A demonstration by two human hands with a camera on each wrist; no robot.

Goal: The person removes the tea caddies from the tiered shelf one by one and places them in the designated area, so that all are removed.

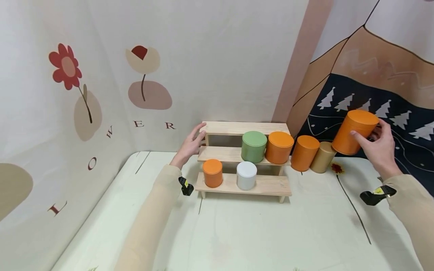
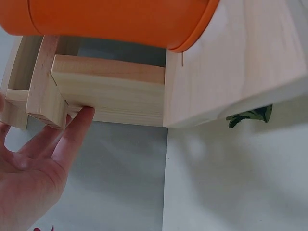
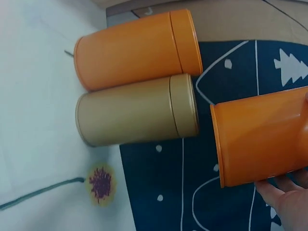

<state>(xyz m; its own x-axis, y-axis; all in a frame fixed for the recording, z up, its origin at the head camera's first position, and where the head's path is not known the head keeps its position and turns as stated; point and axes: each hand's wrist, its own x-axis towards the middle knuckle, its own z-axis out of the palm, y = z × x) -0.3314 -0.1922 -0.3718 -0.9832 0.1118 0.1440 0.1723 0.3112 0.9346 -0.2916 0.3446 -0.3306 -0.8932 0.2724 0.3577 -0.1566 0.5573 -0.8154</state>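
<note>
My right hand [image 1: 382, 152] grips a tall orange canister [image 1: 352, 132], tilted and held off the table. In the right wrist view that canister's end [image 3: 255, 144] points towards a standing gold canister [image 3: 137, 113] and another orange canister [image 3: 130, 53]. With fairly straight fingers, my left hand [image 1: 190, 146] touches the left end of a three-tier wooden shelf [image 1: 245, 128]. The left wrist view shows its fingertips [image 2: 86, 115] against the shelf's wooden side. A green canister [image 1: 253, 147] and an orange one [image 1: 279, 148] stand on the middle tier; a small orange tin [image 1: 213, 174] and a white tin [image 1: 246, 176] on the bottom tier.
The shelf stands on a pale cloth-covered table [image 1: 230, 233] near the back wall. Printed fabric [image 1: 217, 67] hangs behind and to the left, and a dark tree-patterned panel [image 1: 325, 120] is at the right. A flower is printed on the cloth.
</note>
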